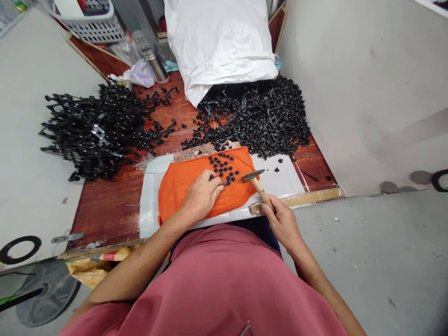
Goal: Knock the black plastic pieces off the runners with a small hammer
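Note:
My right hand (282, 219) grips the wooden handle of a hammer (252, 175), whose green-and-dark head is over the right part of an orange cloth (182, 184). My left hand (203, 193) rests low over the cloth, its fingers pinched on a small black plastic piece (211, 178). A thin dark bit also shows beyond the fingertips; its full shape is hidden. Small round black pieces (224, 164) lie spread on the cloth, just past my left fingers. Beneath the cloth is a white sheet (150, 200), with a speckled stone slab (194, 151) at its far edge.
A heap of small black pieces (280, 116) spills from a white sack (224, 42) at the back. To the left is a pile of black plastic strips (105, 126). Behind stand a steel flask (157, 65) and a white basket (94, 28). Pale panels flank the red-brown table (108, 200).

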Demonstrator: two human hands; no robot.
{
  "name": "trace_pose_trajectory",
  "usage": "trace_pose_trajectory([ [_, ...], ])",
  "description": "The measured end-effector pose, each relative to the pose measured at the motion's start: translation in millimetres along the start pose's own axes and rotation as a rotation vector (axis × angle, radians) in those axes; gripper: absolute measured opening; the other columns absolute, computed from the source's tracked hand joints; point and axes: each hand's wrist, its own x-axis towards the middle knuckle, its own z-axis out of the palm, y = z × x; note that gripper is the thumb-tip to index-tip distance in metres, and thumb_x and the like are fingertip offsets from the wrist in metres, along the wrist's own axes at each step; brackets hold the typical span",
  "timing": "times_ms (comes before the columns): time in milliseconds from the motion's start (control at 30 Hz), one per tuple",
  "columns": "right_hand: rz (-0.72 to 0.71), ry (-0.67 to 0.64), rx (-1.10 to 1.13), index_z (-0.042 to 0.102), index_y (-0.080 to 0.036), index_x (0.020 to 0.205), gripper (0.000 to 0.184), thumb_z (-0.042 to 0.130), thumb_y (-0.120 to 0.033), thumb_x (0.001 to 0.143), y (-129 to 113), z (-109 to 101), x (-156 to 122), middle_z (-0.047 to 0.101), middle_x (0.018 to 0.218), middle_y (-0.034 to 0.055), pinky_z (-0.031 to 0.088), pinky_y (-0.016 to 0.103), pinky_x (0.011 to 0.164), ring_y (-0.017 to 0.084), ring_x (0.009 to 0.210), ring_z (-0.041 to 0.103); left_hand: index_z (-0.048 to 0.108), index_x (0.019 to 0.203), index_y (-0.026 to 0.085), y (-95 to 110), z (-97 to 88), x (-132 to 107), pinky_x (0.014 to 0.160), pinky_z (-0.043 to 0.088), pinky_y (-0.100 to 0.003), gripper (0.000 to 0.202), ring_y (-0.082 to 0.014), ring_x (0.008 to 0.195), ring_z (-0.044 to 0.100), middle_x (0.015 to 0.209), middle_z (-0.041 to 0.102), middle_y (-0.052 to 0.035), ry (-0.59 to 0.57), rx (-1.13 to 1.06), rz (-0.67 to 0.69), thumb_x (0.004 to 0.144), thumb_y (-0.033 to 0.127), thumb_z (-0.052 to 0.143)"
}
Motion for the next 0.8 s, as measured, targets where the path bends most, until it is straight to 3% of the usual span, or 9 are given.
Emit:
trace_pose_trajectory([
  [367,-0.074,0.001,-0.087,0.068,-0.023,0.127,0.033,0.048,-0.031,0.103,-4.6,-4.2,0.9,0.074,0.091,0.001,0.05,0.029,0.074,0.02,0.081,0.068,0.068,0.098,0.019,1.6,0.3,-0.2,0.098,0.051,-0.041,0.03,-0.0248,0.109,0.058,0.12,0.055,-0.0104,-0.015,0.108,0.007,0.105,0.032,0.041],
  [533,-0.277,0.088,-0.231,0.05,-0.027,0.153,0.048,0.046,-0.027,0.106,-21.2,-11.9,-0.2,0.072,0.132,0.0063,0.054,0.032,0.091,0.022,0.111,0.071,0.069,0.103,0.019,3.4,3.0,-1.6,0.094,0.052,-0.041,0.031,-0.0256,0.108,0.06,0.122,0.055,-0.0116,-0.02,0.169,-0.005,0.105,0.033,0.042],
  [633,-0.381,0.104,-0.323,0.042,-0.028,0.159,0.052,0.042,-0.026,0.108,-31.8,-9.6,0.3,0.075,0.12,0.0073,0.055,0.03,0.086,0.021,0.099,0.073,0.07,0.104,0.019,3.6,2.5,-1.4,0.092,0.052,-0.038,0.032,-0.0229,0.103,0.06,0.118,0.056,-0.01,-0.021,0.143,-0.008,0.106,0.034,0.041],
  [733,-0.37,0.035,-0.549,0.045,-0.026,0.159,0.052,0.04,-0.025,0.108,-36.0,-3.7,2.6,0.075,0.093,0.0056,0.054,0.029,0.07,0.02,0.075,0.071,0.07,0.105,0.02,3.5,2.4,-1.6,0.09,0.052,-0.036,0.032,-0.0222,0.102,0.061,0.118,0.057,-0.0092,-0.031,0.133,-0.022,0.105,0.034,0.042],
  [800,-0.361,0.0,-0.643,0.044,-0.027,0.159,0.052,0.041,-0.025,0.108,-35.4,-0.9,3.8,0.073,0.086,0.0042,0.051,0.027,0.065,0.019,0.069,0.069,0.07,0.106,0.02,3.5,3.8,-2.0,0.089,0.052,-0.037,0.032,-0.0225,0.103,0.061,0.12,0.057,-0.0092,-0.039,0.138,-0.043,0.105,0.035,0.043],
])
